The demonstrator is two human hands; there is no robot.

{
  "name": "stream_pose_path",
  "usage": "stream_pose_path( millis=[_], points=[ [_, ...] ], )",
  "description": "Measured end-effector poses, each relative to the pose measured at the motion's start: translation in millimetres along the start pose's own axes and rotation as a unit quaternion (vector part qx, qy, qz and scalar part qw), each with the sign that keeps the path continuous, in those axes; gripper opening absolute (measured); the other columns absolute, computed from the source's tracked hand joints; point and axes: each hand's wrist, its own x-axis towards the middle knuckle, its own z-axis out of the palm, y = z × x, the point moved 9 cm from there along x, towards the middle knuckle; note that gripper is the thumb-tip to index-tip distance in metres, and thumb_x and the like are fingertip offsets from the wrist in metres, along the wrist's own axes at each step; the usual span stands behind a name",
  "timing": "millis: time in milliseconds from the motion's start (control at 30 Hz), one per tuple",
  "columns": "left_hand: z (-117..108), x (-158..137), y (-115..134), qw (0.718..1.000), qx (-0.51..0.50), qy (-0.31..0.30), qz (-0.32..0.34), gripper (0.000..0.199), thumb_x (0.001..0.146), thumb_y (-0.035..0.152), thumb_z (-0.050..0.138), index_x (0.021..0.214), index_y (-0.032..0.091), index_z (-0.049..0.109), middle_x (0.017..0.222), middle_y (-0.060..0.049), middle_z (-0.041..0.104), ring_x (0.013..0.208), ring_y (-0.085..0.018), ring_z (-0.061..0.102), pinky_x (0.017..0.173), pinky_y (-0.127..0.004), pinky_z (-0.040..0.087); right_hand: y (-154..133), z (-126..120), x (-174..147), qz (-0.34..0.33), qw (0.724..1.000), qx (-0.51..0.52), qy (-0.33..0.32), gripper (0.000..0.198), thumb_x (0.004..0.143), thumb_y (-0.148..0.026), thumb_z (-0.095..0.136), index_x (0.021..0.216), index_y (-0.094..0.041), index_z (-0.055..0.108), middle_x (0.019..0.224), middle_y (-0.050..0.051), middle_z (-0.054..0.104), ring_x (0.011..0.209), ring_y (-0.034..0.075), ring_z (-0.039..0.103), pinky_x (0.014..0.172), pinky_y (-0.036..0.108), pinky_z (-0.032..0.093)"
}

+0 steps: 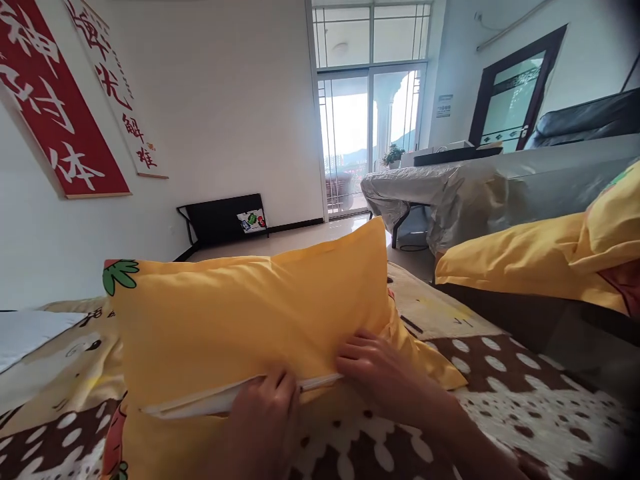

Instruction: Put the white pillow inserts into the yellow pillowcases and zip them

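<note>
A yellow pillow [240, 313] with a green leaf print at its upper left corner stands before me on the bed. Along its lower edge runs a zipper [320, 382], parted on the left, where white filling [205, 403] shows. My left hand [267, 407] is closed at the zipper, its fingers pinched; what they grip is too small to make out. My right hand [367, 360] is closed on the pillow's lower right edge, beside the zipper. More yellow fabric lies under and behind the pillow.
A brown and cream patterned blanket [500, 387] covers the bed. Other yellow pillows [515, 257] lie at the right. A white pillow or cloth [35, 333] is at the left edge. Beyond stands a plastic-covered table [415, 183].
</note>
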Motion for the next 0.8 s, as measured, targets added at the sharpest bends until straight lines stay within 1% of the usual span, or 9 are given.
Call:
stream_pose_path(
  millis=[67,167,267,367,433,500,567,700,800],
  points=[
    [-1,-15,-11,0.999,0.044,0.01,0.01,0.032,0.087,0.005,0.035,0.071,0.02,0.059,0.077,-0.002,0.061,0.066,-0.017,0.056,0.062,-0.029,0.036,-1,9,2,0.005,1.0,-0.008,-0.02,0.016,0.079,-0.004,0.051,0.071,-0.018,0.049,0.078,0.0,0.058,0.074,0.014,0.05,0.07,0.027,0.032],
    [-8,-34,-26,0.996,0.071,0.051,-0.027,0.034,0.087,0.004,0.035,0.073,0.02,0.062,0.078,-0.001,0.062,0.069,-0.018,0.053,0.07,-0.032,0.037,-4,22,5,0.007,0.999,-0.035,-0.04,0.013,0.08,-0.006,0.05,0.076,-0.018,0.051,0.084,0.001,0.058,0.079,0.016,0.05,0.073,0.029,0.033],
    [-13,-45,-31,0.994,0.052,0.072,-0.064,0.034,0.088,0.004,0.035,0.073,0.019,0.061,0.077,-0.001,0.06,0.068,-0.018,0.049,0.073,-0.033,0.036,-12,19,10,0.008,0.998,-0.059,0.0,0.012,0.083,-0.007,0.046,0.081,-0.018,0.051,0.09,0.004,0.057,0.082,0.017,0.048,0.077,0.031,0.035],
    [-19,-48,-31,0.992,0.024,0.092,-0.086,0.031,0.089,0.008,0.036,0.073,0.018,0.06,0.075,-0.003,0.059,0.071,-0.02,0.05,0.072,-0.032,0.035,-40,5,23,-0.028,0.996,-0.044,0.07,0.007,0.088,-0.016,0.046,0.091,-0.017,0.052,0.096,0.007,0.056,0.089,0.019,0.047,0.082,0.033,0.035],
    [-23,-49,-31,0.99,0.032,0.099,-0.09,0.031,0.088,0.008,0.036,0.071,0.018,0.06,0.074,-0.003,0.059,0.072,-0.02,0.051,0.07,-0.032,0.034,-67,3,38,-0.069,0.992,-0.055,0.089,0.007,0.088,-0.02,0.049,0.094,-0.017,0.052,0.095,0.006,0.057,0.089,0.019,0.048,0.082,0.034,0.035],
    [-25,-49,-32,0.99,0.046,0.097,-0.089,0.032,0.087,0.006,0.035,0.07,0.018,0.06,0.074,-0.004,0.059,0.07,-0.02,0.051,0.068,-0.032,0.033,-90,11,54,-0.093,0.987,-0.097,0.086,0.003,0.088,-0.018,0.05,0.089,-0.017,0.053,0.089,0.004,0.057,0.084,0.019,0.048,0.078,0.033,0.034],
    [-24,-48,-36,0.991,0.051,0.085,-0.086,0.034,0.085,0.005,0.034,0.07,0.019,0.06,0.073,-0.004,0.059,0.069,-0.02,0.052,0.065,-0.032,0.033,-103,24,66,-0.103,0.982,-0.132,0.085,0.009,0.088,-0.015,0.05,0.08,-0.017,0.052,0.083,0.003,0.057,0.079,0.018,0.047,0.075,0.033,0.033],
    [-11,-46,-55,0.995,0.007,0.031,-0.092,0.036,0.089,0.013,0.029,0.069,0.019,0.059,0.073,-0.004,0.059,0.065,-0.02,0.051,0.064,-0.033,0.032,-99,40,68,-0.101,0.981,-0.11,0.12,0.013,0.087,-0.013,0.05,0.074,-0.017,0.05,0.077,0.002,0.055,0.073,0.016,0.045,0.071,0.031,0.031],
    [-12,-50,-76,0.991,-0.026,0.035,-0.123,0.037,0.093,0.024,0.027,0.072,0.02,0.058,0.076,-0.005,0.058,0.069,-0.021,0.051,0.068,-0.033,0.033,-85,39,60,-0.1,0.983,-0.073,0.135,0.015,0.083,-0.007,0.048,0.072,-0.017,0.047,0.075,0.001,0.053,0.07,0.015,0.043,0.069,0.03,0.029]
  ],
)
